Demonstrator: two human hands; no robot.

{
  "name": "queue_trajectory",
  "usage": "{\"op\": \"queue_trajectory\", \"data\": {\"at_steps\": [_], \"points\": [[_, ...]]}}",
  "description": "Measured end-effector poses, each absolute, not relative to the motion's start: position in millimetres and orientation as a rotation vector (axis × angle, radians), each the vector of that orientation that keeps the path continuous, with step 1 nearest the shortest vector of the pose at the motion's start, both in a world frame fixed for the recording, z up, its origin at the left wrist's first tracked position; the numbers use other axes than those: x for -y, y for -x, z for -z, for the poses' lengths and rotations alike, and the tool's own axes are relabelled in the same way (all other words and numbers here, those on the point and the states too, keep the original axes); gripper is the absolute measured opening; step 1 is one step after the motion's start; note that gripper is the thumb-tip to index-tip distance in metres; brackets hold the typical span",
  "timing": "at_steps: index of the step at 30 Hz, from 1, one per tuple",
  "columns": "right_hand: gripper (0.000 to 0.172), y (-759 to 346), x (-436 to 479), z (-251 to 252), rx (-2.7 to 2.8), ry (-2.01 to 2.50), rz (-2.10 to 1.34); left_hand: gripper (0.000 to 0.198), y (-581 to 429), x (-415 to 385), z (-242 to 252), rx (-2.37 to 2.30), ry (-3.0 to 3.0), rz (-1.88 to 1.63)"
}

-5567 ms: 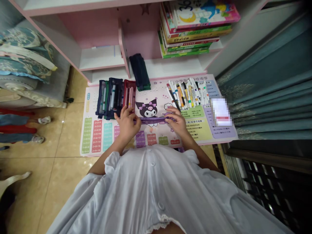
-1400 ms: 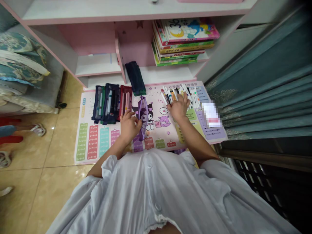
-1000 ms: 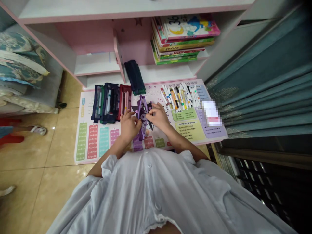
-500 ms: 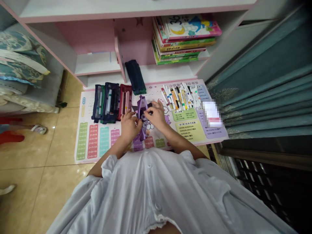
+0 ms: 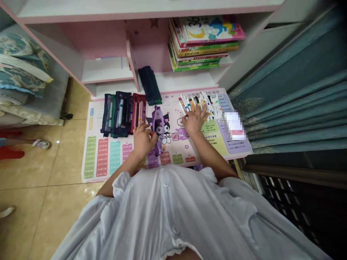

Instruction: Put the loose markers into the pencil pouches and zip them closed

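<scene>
A purple zip pencil pouch (image 5: pixel 158 148) stands with its mouth gaping near the middle of the desk mat. My left hand (image 5: pixel 144 140) pinches its left edge between thumb and fingers. Over the pile of white-barrelled markers (image 5: pixel 210 104) is my right hand (image 5: pixel 193 122), fingers spread and reaching onto the nearest ones. No marker is visibly gripped. Left of the pouch lie a red pouch (image 5: pixel 138 112) with pinkish pens, a navy pouch (image 5: pixel 122 115) with pens, and a navy-and-green pouch (image 5: pixel 108 115).
Another dark pouch (image 5: pixel 150 85) leans at the shelf's lower edge. Stacked books (image 5: pixel 202 54) fill the shelf's right side. A blurred white item (image 5: pixel 234 125) sits at the mat's right edge, beside teal curtains (image 5: pixel 284 86). A person's foot (image 5: pixel 42 144) shows at left.
My right hand has let go of the purple pouch and moved right, onto the markers, its fingers spreading. My left hand keeps its pinch on the pouch.
</scene>
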State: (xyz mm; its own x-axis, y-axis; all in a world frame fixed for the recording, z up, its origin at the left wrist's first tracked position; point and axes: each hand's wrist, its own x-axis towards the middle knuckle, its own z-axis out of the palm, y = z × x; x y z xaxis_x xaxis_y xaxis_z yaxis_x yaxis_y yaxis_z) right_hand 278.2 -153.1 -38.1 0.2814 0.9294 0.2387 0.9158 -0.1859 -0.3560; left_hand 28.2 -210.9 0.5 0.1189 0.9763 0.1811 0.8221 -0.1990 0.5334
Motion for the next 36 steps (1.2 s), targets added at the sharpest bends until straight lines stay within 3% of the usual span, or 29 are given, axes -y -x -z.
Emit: {"op": "queue_trajectory", "data": {"at_steps": [13,18,26,36], "points": [[0.022,-277.6,140.8,39.5,1.805,2.102,-0.054,0.022,-28.1,211.7,-2.6,-1.770,-2.077,-0.668],[0.014,-258.4,160.1,18.0,1.749,1.996,-0.096,0.022,-27.1,211.1,-0.1,-1.761,-2.086,-0.670],[0.018,-210.8,193.9,-11.9,1.793,1.733,-0.426,0.023,-28.2,210.4,1.9,-1.745,-2.118,-0.708],[0.019,-179.2,187.6,-0.3,1.905,1.733,-0.525,0.022,-27.1,210.7,3.3,-1.769,-2.134,-0.723]]}}
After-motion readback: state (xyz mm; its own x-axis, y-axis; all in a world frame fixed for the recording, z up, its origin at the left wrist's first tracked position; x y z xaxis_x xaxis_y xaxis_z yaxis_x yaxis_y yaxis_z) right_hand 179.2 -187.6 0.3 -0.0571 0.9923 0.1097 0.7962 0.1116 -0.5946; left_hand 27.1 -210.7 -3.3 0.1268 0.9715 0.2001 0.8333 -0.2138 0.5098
